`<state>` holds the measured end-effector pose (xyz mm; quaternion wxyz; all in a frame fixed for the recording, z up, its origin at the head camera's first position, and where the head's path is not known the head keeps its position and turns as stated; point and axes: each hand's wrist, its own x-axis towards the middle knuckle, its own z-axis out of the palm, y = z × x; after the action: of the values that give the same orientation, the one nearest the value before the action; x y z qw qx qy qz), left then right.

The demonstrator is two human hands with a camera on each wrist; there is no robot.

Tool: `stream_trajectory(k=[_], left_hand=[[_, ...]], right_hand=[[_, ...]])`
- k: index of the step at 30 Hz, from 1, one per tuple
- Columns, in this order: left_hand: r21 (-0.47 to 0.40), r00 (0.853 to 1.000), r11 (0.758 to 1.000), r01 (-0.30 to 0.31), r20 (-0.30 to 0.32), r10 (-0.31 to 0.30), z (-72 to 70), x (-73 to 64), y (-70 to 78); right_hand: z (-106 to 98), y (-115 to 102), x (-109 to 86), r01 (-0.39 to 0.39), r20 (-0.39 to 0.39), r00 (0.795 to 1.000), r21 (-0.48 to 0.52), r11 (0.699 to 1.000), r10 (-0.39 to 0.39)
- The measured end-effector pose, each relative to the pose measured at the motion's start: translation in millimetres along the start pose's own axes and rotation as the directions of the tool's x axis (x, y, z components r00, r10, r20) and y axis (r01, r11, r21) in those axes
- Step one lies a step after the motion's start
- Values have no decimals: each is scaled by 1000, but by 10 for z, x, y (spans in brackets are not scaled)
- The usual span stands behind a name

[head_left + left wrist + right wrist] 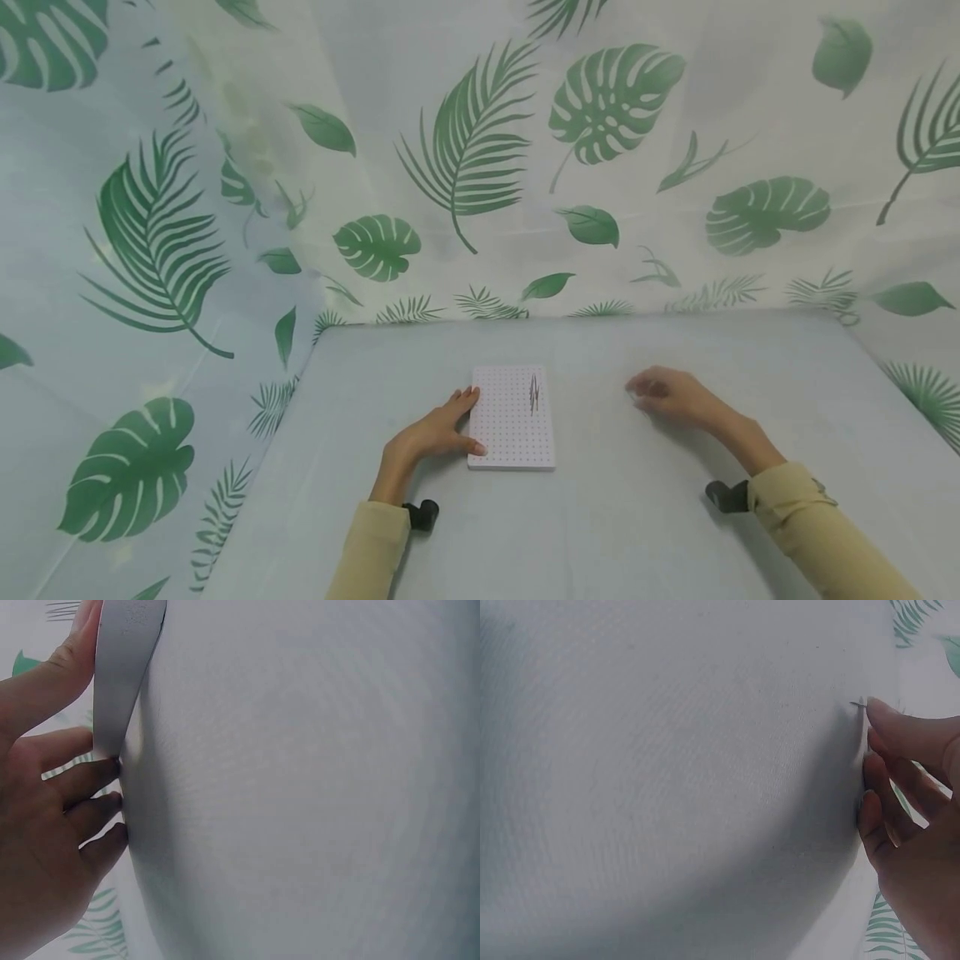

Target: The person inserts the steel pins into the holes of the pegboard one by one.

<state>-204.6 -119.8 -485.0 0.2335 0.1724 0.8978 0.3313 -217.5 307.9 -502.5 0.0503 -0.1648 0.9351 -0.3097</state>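
Note:
A white pad [512, 433] with rows of small dots lies flat on the table. Thin dark zigzag strokes [534, 395] show near its upper right corner. My left hand [435, 429] rests at the pad's left side, thumb on the lower left corner and fingers spread along the upper left edge. In the left wrist view the pad's thick grey edge [124, 675] faces the camera, with the fingertips at the table. To the right of the pad, my right hand [671, 396] pinches a tiny thin dark sliver [856, 704] between thumb and fingers, low over the table.
A pale grey cloth covers the table [600, 517]. White curtains with green leaf prints [480, 150] rise behind its back edge and on both sides. A black wrist mount [423, 515] sits at the left cuff, another [726, 497] at the right.

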Motion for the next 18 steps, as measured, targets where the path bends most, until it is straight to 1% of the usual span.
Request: stream_trajectory(k=[5, 10, 15, 18], left_hand=[[-1, 1000, 1000, -3, -5, 3, -4, 2, -14], [-4, 1000, 1000, -1, -10, 1, -2, 6, -19], [-8, 1000, 1000, -1, -4, 1, -1, 3, -15], [-9, 1000, 1000, -9, -3, 9, 3, 0, -14]], right_hand=[[-9, -8, 12, -10, 6, 1000, 17, 1000, 10], [-9, -31, 26, -17, 2, 1000, 9, 1000, 17], [-14, -24, 24, -53, -4, 999, 5, 999, 53], [-13, -13, -1, -67, -26, 997, 18, 998, 67]])
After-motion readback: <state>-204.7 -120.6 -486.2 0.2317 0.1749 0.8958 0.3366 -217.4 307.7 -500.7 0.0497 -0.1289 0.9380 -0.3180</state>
